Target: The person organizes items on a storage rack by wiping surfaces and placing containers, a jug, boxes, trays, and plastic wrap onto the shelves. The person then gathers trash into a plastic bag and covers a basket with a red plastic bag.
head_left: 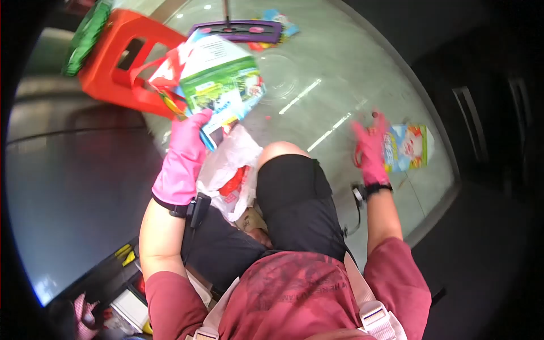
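My left hand [190, 141], in a pink rubber glove, is closed on the lower edge of a green, white and blue printed package [224, 85]. Red and yellow material with a red strap [141, 85] shows beside that package, and I cannot tell whether it is part of it. Below this hand, a white plastic bag [218, 164] with something red inside stands between my legs. My right hand [371, 141], also gloved in pink, is slightly blurred with its fingers spread. It is over or beside a blue and yellow printed package [411, 146] on the floor; contact is unclear.
A red plastic stool [116, 73] stands at the upper left, with a green item [88, 37] at its side. The purple mop head [235, 33] rests on the grey tiled floor [317, 79], near another colourful package [280, 22]. Dark panels border the right side.
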A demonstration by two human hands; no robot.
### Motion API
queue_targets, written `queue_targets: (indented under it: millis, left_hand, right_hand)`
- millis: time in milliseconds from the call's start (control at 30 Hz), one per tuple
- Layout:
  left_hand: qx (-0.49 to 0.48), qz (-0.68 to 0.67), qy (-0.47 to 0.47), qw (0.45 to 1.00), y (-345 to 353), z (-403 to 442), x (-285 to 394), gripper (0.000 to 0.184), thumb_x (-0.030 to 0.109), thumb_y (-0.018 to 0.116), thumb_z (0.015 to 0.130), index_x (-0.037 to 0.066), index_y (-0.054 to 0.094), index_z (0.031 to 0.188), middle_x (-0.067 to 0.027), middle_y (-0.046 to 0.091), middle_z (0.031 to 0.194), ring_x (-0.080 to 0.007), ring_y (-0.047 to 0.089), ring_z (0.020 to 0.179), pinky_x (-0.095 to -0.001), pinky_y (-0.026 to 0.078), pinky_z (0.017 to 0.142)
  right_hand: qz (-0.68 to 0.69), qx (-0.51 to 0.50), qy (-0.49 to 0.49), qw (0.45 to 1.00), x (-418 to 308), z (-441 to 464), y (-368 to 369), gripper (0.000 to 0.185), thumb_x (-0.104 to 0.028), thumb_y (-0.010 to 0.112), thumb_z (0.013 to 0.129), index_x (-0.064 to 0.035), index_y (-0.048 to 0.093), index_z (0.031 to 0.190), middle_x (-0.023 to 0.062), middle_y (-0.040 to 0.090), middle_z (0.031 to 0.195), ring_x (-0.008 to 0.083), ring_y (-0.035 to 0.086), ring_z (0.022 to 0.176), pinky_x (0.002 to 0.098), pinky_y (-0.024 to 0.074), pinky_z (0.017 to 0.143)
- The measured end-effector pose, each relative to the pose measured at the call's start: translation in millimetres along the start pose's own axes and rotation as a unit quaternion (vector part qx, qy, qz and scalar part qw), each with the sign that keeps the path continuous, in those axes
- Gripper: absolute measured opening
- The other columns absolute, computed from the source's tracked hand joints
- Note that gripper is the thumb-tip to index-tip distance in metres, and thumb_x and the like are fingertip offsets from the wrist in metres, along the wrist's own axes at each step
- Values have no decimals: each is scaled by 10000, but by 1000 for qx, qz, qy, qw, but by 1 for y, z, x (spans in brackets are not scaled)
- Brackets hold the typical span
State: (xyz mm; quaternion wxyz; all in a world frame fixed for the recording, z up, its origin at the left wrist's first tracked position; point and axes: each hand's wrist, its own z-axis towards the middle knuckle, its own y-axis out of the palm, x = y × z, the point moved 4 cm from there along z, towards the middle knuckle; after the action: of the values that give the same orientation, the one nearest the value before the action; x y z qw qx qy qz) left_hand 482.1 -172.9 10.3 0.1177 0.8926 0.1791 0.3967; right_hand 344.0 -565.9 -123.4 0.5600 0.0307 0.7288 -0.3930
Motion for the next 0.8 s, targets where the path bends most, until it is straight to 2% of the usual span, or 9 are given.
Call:
queue_targets:
  millis: [67, 133, 200, 233, 367, 467, 533, 567, 800]
  left_hand:
    - [-34, 136, 155, 978, -37, -9, 3, 486, -16, 640, 880, -34, 459, 1331, -168, 635, 1164, -289, 662, 1024, -416, 566, 870]
    - [1, 53, 138, 989, -52, -11, -6, 463, 29, 763, 822, -3, 564, 1239, -99, 680, 1069, -216, 679, 931, -358, 571, 802]
    - [29, 95, 194, 976, -53, -14, -1, 403, 30, 743, 837, 10, 595, 1212, -72, 693, 1050, -188, 678, 913, -338, 565, 787]
    - [13, 96, 188, 977, -51, -14, 1, 397, 36, 731, 849, 8, 592, 1219, -73, 693, 1052, -186, 678, 915, -334, 562, 791]
    - [-19, 105, 144, 984, -49, -19, 3, 396, 59, 709, 875, -2, 576, 1243, -79, 687, 1086, -188, 673, 952, -331, 555, 816]
    - [-45, 104, 164, 980, -59, -16, 8, 409, 83, 707, 884, -3, 561, 1256, -84, 678, 1109, -196, 667, 988, -349, 557, 829]
    - [-80, 92, 135, 983, -66, -8, 11, 417, 98, 706, 886, -5, 551, 1259, -94, 666, 1134, -199, 662, 1010, -370, 561, 841]
    - [-59, 85, 97, 990, -74, -2, 12, 443, 88, 712, 878, 4, 543, 1279, -90, 662, 1149, -197, 658, 1024, -352, 547, 872]
    - [-64, 5, 38, 997, -87, 46, 16, 454, 39, 655, 893, -10, 490, 1313, -155, 657, 1151, -269, 678, 998, -429, 566, 861]
  right_hand:
    - [15, 173, 241, 955, 93, -32, -42, 807, -344, 810, 798, 61, 434, 1386, 186, 551, 1332, 262, 587, 1111, 375, 507, 894]
    - [141, 199, 180, 953, 170, -65, -72, 591, -191, 781, 826, 67, 516, 1287, 165, 636, 1185, 240, 608, 1047, 384, 515, 894]
    - [-6, 193, 157, 969, 146, -72, -71, 663, -270, 781, 828, 95, 492, 1300, 171, 646, 1188, 267, 627, 1015, 393, 512, 891]
    - [-193, 190, 322, 907, 187, -64, -76, 755, -313, 817, 778, 87, 459, 1309, 201, 651, 1145, 314, 633, 987, 423, 516, 873]
    - [-365, 198, 265, 871, 181, -52, -70, 870, -391, 834, 731, 79, 421, 1336, 210, 655, 1115, 343, 642, 965, 425, 523, 828]
    - [-160, 259, 209, 929, 200, -51, -65, 777, -375, 817, 761, 93, 487, 1286, 166, 663, 1124, 305, 644, 958, 402, 523, 811]
    - [113, 141, 336, 924, 262, -50, -79, 532, -236, 775, 818, 84, 582, 1197, 123, 664, 1123, 251, 640, 955, 374, 521, 801]
    - [277, 147, 331, 890, 241, -51, -76, 314, -105, 716, 849, 72, 644, 1098, 99, 664, 1098, 211, 634, 943, 350, 515, 797]
    - [107, 66, 11, 992, -39, 46, -52, 460, 66, 601, 800, 31, 548, 1255, 109, 651, 1133, 219, 642, 992, 315, 518, 864]
